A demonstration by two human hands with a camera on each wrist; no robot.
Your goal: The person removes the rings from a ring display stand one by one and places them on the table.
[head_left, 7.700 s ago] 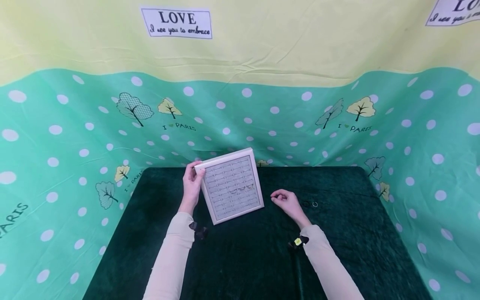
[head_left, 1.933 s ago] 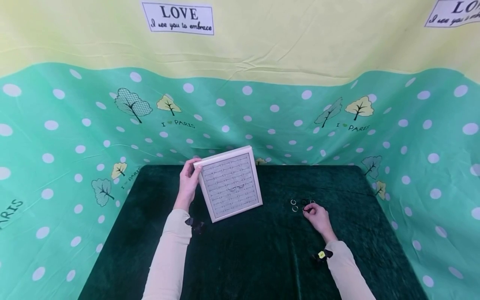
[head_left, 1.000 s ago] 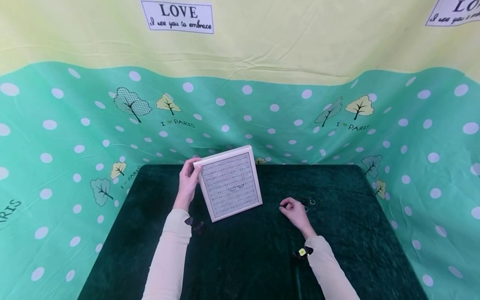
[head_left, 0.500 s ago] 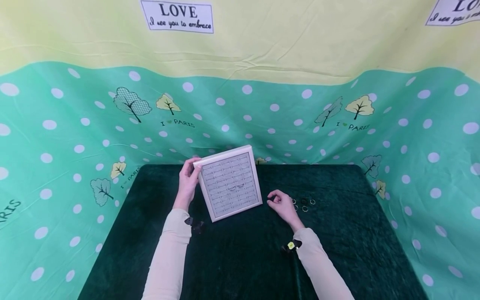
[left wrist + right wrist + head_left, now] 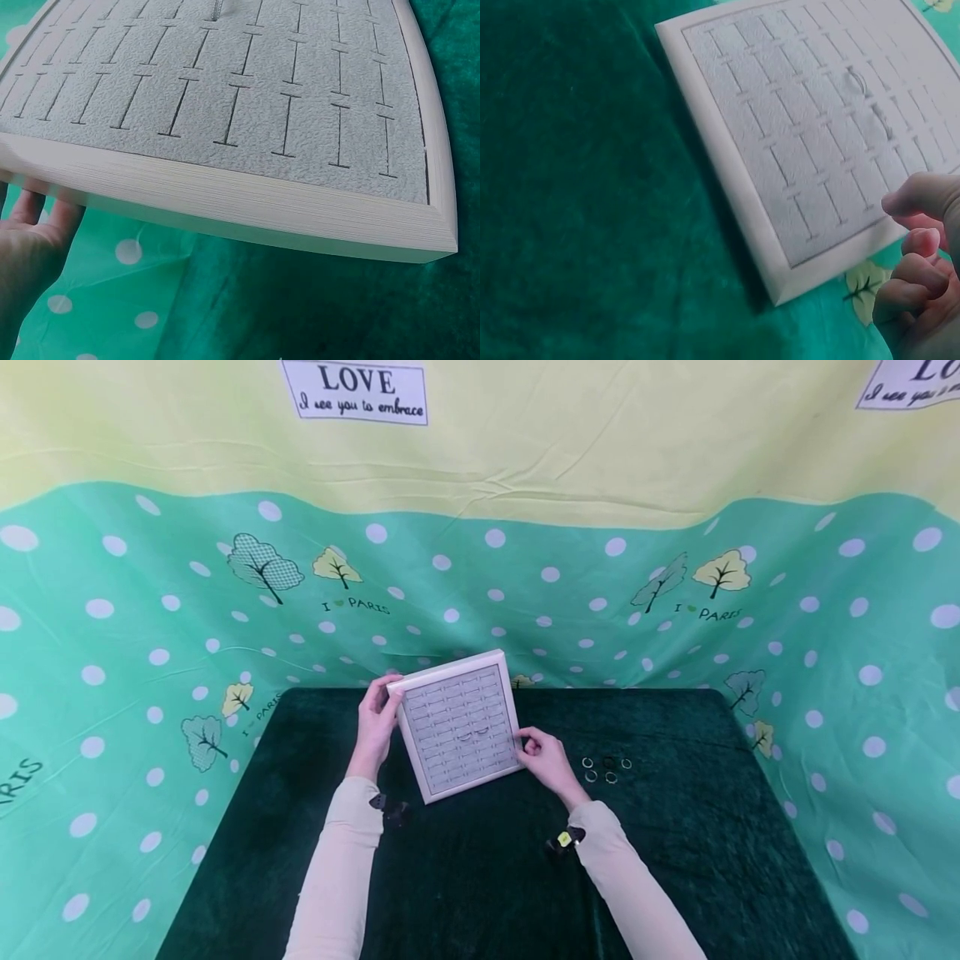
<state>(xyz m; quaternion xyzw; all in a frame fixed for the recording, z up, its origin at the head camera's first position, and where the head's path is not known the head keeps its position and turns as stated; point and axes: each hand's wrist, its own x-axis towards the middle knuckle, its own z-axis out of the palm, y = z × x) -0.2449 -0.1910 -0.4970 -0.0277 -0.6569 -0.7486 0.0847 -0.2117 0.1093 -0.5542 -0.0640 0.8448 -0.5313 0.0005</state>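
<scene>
A ring display tray (image 5: 457,727) with a pale frame and grey slotted lining stands tilted in the head view. My left hand (image 5: 372,727) grips its upper left corner; in the left wrist view, fingers (image 5: 56,217) reach under the edge. Two rings (image 5: 481,732) sit side by side in the slots, one silvery ring (image 5: 856,82) showing in the right wrist view. At the tray's right edge is my right hand (image 5: 547,762), its fingers bent. Nothing shows between them, and contact with the tray is unclear. Several loose rings (image 5: 591,776) lie right of that hand, one dark.
Dark green velvety cloth (image 5: 480,877) covers the table. Behind and at both sides hangs a green polka-dot curtain (image 5: 480,577) with a yellow upper part. A small camera (image 5: 564,840) is strapped at the right wrist.
Three rings sat in the tray earlier; two do now. My right hand was among the loose rings, then moved left to the tray's edge, uncovering them. My left hand keeps its grip.
</scene>
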